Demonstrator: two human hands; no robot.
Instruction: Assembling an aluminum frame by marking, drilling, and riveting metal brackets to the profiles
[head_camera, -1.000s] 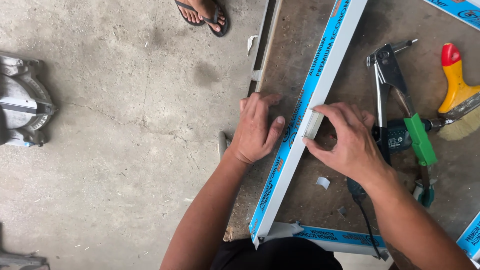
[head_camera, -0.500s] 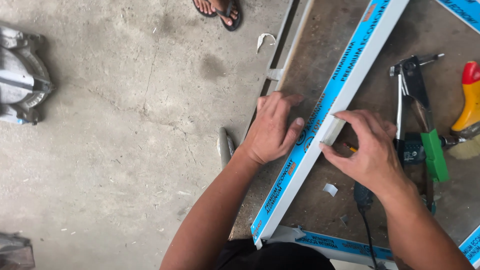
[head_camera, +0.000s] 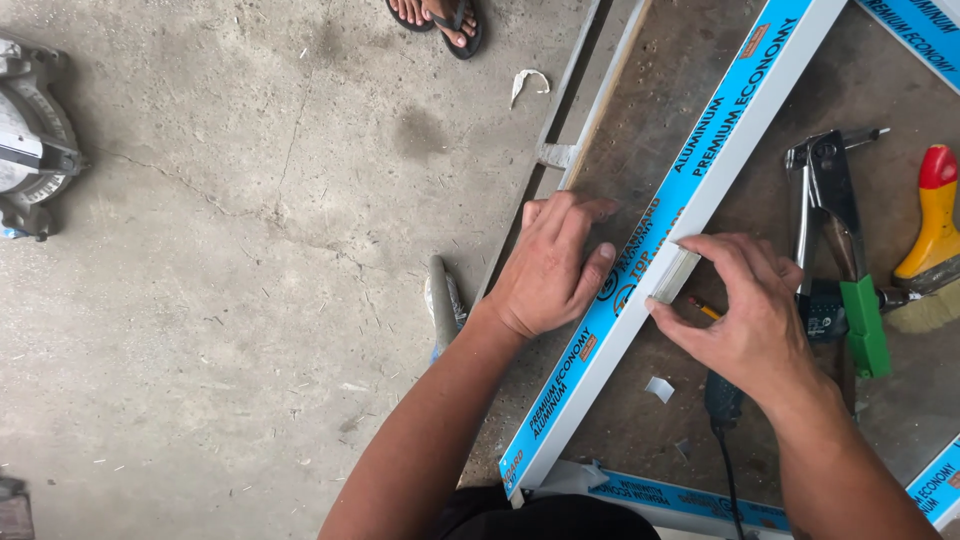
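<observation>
A long white aluminium bar (head_camera: 700, 190) wrapped in blue printed film lies slantwise across a brown workbench (head_camera: 700, 110). My left hand (head_camera: 553, 268) rests flat on the bench against the bar's left side, thumb touching the film. My right hand (head_camera: 740, 315) pinches a small white metal piece (head_camera: 676, 273) against the bar's top. A pencil tip (head_camera: 703, 308) shows under my right hand.
A hand riveter (head_camera: 825, 200), a green-handled tool (head_camera: 864, 325), a red-and-yellow brush handle (head_camera: 934, 215) and a corded tool (head_camera: 722, 400) lie right of the bar. Another filmed bar (head_camera: 660, 492) crosses the near end. On the concrete floor sit a machine (head_camera: 30, 150) and someone's sandalled foot (head_camera: 440, 18).
The view has slid so the bench sits further right and lower. Both hands stay on the bar around the small white piece, barely moved relative to it.
</observation>
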